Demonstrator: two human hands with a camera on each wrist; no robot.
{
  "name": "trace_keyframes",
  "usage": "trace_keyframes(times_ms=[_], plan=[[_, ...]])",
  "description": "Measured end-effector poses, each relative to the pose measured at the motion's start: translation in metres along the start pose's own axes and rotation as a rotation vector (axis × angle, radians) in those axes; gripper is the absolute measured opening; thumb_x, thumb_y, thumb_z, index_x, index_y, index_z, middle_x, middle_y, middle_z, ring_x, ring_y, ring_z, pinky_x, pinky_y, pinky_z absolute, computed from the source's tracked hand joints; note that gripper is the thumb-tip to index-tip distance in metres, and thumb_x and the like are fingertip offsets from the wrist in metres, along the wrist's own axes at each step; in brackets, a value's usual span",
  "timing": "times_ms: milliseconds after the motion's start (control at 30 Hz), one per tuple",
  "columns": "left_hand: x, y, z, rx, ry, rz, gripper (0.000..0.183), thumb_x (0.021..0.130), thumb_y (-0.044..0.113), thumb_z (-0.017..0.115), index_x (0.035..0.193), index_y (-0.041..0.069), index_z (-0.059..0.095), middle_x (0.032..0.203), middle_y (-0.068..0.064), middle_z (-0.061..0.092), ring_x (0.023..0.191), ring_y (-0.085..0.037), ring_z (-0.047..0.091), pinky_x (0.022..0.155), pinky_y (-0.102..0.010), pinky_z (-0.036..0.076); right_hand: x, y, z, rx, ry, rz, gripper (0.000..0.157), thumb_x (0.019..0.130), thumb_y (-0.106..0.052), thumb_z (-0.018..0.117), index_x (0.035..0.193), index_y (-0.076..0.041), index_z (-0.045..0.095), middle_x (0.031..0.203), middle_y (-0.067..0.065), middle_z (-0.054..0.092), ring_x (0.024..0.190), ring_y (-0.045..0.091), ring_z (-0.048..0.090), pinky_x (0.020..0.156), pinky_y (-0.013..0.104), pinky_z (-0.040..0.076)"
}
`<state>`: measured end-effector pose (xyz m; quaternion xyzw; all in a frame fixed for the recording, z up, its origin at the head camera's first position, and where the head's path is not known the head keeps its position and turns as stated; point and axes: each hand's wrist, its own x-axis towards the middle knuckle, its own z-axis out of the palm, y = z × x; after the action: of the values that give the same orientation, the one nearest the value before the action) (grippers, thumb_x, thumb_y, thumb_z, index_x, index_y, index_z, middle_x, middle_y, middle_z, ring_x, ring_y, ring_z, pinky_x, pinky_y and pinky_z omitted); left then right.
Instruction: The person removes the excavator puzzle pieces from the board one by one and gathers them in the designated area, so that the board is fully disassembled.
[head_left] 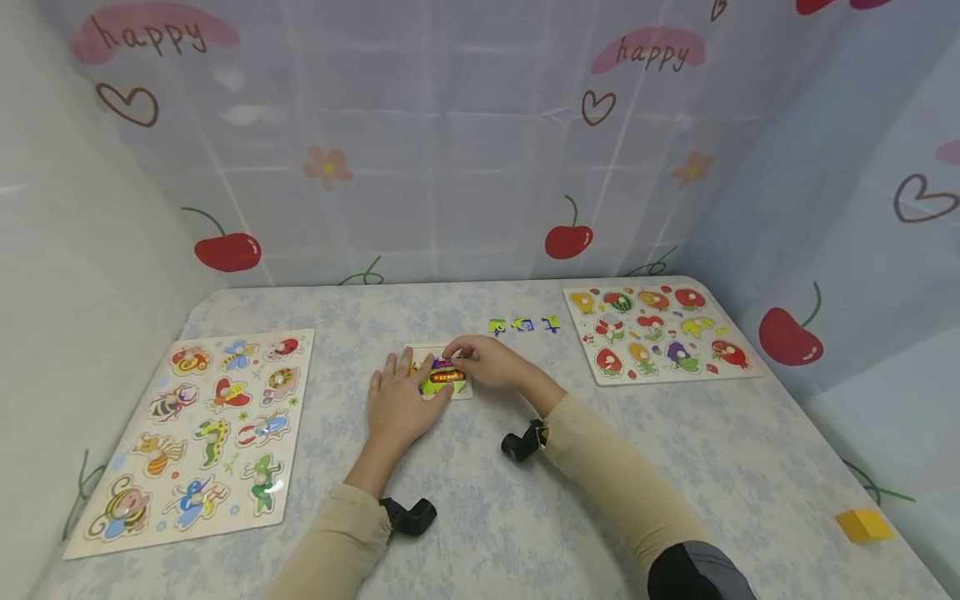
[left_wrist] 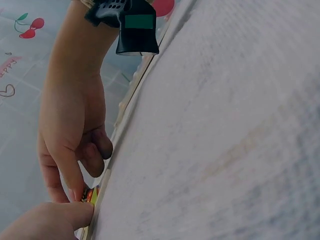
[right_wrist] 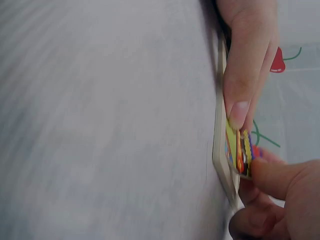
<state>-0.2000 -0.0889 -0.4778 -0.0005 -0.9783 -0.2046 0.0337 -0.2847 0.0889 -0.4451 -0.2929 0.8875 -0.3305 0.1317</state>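
Observation:
A small jigsaw board (head_left: 463, 393) with a bright vehicle picture lies on the table in the head view. My left hand (head_left: 401, 404) rests over its left side with fingers spread. In the right wrist view its thumb (right_wrist: 240, 112) presses the green part of the picture. From the right, my right hand (head_left: 489, 364) pinches a colourful puzzle piece (right_wrist: 245, 152) between thumb and fingers. This piece is tilted up from the board; its far edge is hidden by the fingers. Three loose puzzle pieces (head_left: 523, 324) lie in a row behind the right hand.
To the left lies a large insect puzzle board (head_left: 296, 467). A fruit and vegetable puzzle board (head_left: 645, 375) lies at the back right. Near the right table edge sits a yellow block (head_left: 864, 527). Printed curtains (head_left: 465, 167) stand behind the table and to its right.

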Motion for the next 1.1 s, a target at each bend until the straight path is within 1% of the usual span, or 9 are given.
trace_keyframes(times_ms=[100,300,367,533,600,700,900,967,1100], plan=[[0.0,0.0,0.0,-0.003,0.0,0.0,0.071,0.092,0.066,0.047,0.153,0.03,0.04,0.165,-0.01,0.023,0.154,-0.038,0.015,0.121,-0.062,0.015,0.003,0.0,0.001,-0.014,-0.006,0.011,0.02,0.102,-0.015,0.054,0.116,-0.018,0.068,0.101,0.001,0.067,0.088,0.014,0.058,0.079,0.03,0.049],[0.001,0.0,0.002,0.0,-0.005,-0.001,0.072,0.092,0.067,0.047,0.153,0.031,0.039,0.166,-0.009,0.022,0.154,-0.037,0.014,0.121,-0.061,0.015,0.002,-0.003,0.0,-0.027,-0.027,-0.076,0.023,0.103,-0.012,0.053,0.119,-0.017,0.069,0.116,0.0,0.067,0.101,0.013,0.058,0.09,0.034,0.05],[0.001,0.0,0.002,0.006,-0.002,-0.002,0.072,0.092,0.066,0.047,0.153,0.031,0.039,0.166,-0.009,0.022,0.154,-0.037,0.014,0.121,-0.061,0.015,0.001,-0.004,-0.001,-0.03,-0.02,-0.089,0.023,0.103,-0.013,0.053,0.119,-0.016,0.069,0.116,0.001,0.066,0.102,0.014,0.058,0.09,0.034,0.05],[0.002,0.0,0.001,0.013,0.009,-0.001,0.072,0.092,0.066,0.048,0.153,0.03,0.039,0.165,-0.01,0.023,0.154,-0.037,0.015,0.121,-0.062,0.015,0.002,-0.004,0.0,-0.007,-0.004,-0.033,0.022,0.103,-0.014,0.052,0.118,-0.016,0.068,0.1,0.001,0.066,0.085,0.012,0.058,0.078,0.029,0.049],[0.002,0.0,0.001,0.013,0.005,0.0,0.072,0.092,0.066,0.048,0.153,0.03,0.039,0.165,-0.01,0.023,0.154,-0.038,0.015,0.121,-0.062,0.015,0.003,-0.003,0.001,0.009,-0.006,-0.007,0.022,0.103,-0.014,0.052,0.118,-0.015,0.068,0.097,0.001,0.066,0.081,0.012,0.058,0.075,0.028,0.049],[0.001,-0.001,0.002,0.011,-0.005,-0.001,0.072,0.092,0.066,0.048,0.153,0.031,0.039,0.166,-0.01,0.022,0.154,-0.037,0.014,0.121,-0.062,0.015,0.005,-0.003,0.003,0.014,-0.015,-0.002,0.023,0.103,-0.013,0.052,0.118,-0.015,0.069,0.102,0.001,0.067,0.083,0.012,0.057,0.076,0.027,0.049],[0.001,-0.002,0.002,0.01,-0.003,0.0,0.072,0.091,0.067,0.047,0.153,0.031,0.039,0.166,-0.01,0.022,0.154,-0.037,0.014,0.121,-0.062,0.015,0.006,-0.008,0.004,-0.027,-0.018,-0.045,0.024,0.103,-0.013,0.051,0.118,-0.017,0.07,0.115,-0.001,0.067,0.096,0.012,0.057,0.085,0.031,0.049],[0.001,-0.002,0.003,0.013,0.0,0.003,0.073,0.091,0.067,0.047,0.153,0.03,0.039,0.166,-0.01,0.022,0.154,-0.037,0.014,0.121,-0.062,0.015,0.006,-0.01,0.004,-0.03,-0.011,-0.01,0.024,0.103,-0.013,0.051,0.117,-0.017,0.07,0.113,0.0,0.068,0.094,0.013,0.059,0.084,0.031,0.05],[0.002,-0.002,0.004,0.017,-0.001,0.005,0.073,0.091,0.068,0.048,0.153,0.03,0.039,0.166,-0.01,0.022,0.154,-0.037,0.014,0.121,-0.062,0.015,0.006,-0.012,0.003,-0.023,0.017,0.122,0.024,0.103,-0.016,0.049,0.117,-0.016,0.069,0.107,0.002,0.068,0.088,0.014,0.059,0.079,0.031,0.051]])
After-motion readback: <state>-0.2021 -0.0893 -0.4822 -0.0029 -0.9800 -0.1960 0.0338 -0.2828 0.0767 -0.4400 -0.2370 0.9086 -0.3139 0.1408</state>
